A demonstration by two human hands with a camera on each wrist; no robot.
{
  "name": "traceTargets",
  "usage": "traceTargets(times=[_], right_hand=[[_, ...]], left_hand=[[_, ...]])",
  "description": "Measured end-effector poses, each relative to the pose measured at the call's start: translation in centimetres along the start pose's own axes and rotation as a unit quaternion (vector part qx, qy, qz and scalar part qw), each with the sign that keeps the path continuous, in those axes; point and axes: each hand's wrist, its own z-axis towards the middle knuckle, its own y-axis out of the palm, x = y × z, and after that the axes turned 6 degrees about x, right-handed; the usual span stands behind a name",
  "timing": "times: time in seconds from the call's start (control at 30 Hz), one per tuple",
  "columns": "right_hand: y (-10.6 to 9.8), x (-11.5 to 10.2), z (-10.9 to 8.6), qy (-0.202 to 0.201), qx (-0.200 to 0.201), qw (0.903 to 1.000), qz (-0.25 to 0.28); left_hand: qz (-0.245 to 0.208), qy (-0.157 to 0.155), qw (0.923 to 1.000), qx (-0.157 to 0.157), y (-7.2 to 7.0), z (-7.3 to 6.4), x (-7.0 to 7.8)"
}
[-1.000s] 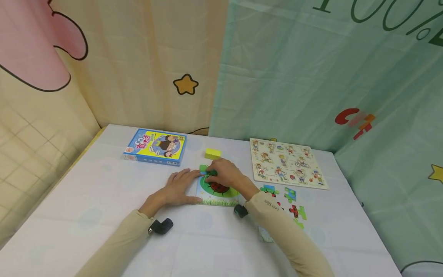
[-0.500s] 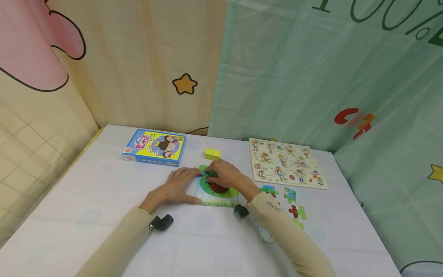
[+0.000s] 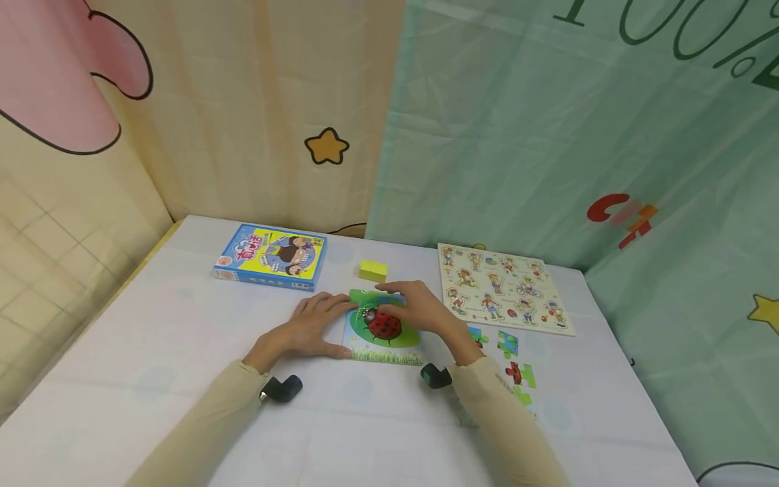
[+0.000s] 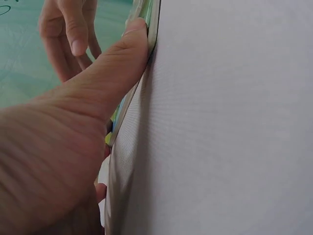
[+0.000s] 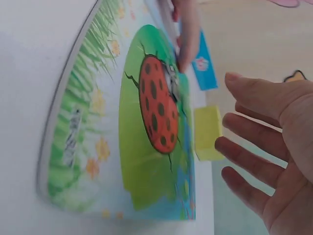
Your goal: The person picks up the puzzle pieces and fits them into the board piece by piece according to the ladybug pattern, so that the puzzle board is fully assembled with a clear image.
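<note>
A puzzle board [image 3: 389, 356] with a red ladybug on green lies flat on the white table. My left hand [image 3: 307, 331] rests at its left side, fingers spread along the upper left edge and thumb at the lower left corner; the left wrist view shows the thumb [image 4: 122, 54] against the board's edge. Above the board's upper right part is my right hand [image 3: 422, 310], fingers apart and holding nothing. In the right wrist view, this hand [image 5: 279, 142] is clear of the picture, whose ladybug [image 5: 157, 105] shows whole.
Several loose jigsaw pieces [image 3: 508, 343] lie right of the board, some partly hidden by my right sleeve [image 3: 499, 412]. A yellow block [image 3: 372, 271] sits behind the board. A blue-and-yellow box [image 3: 274, 258] stands back left, a wooden picture board [image 3: 505, 291] back right.
My right hand has lifted off the board's upper left part and moved right, its fingers opening. The ladybug's head is now uncovered. My left hand has stayed at the board's edge.
</note>
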Motion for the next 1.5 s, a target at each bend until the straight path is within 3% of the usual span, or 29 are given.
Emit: traceTargets(times=[0.13,0.43,0.67,0.83,1.1,1.3,1.5], right_hand=[[-1.1,0.9,-2.4,0.017,0.02,0.9996,0.005],[-4.1,3.0,-8.0,0.02,0.02,0.9996,0.004],[-5.9,5.3,-10.6,0.063,0.024,0.9977,0.01],[-6.5,6.9,-11.7,0.09,0.012,0.9958,0.008],[-6.1,8.8,-11.9,0.096,0.006,0.9953,0.015],[-6.1,9.3,-12.1,0.118,0.005,0.993,-0.005],[-6.2,9.1,-12.1,0.113,0.0,0.9936,-0.004]], left_hand=[[-0.005,0.001,1.0,-0.001,0.0,0.0,0.0],[-0.014,-0.008,0.9998,-0.009,0.3,0.1,-0.4],[-0.025,-0.012,0.9995,-0.015,0.3,-0.1,-0.1],[-0.018,-0.006,0.9997,-0.014,0.3,0.0,0.0],[-0.019,-0.006,0.9998,-0.007,0.0,-0.1,-0.2],[-0.022,-0.002,0.9997,-0.008,0.2,0.0,-0.4],[-0.023,-0.006,0.9997,-0.011,0.1,0.0,-0.2]])
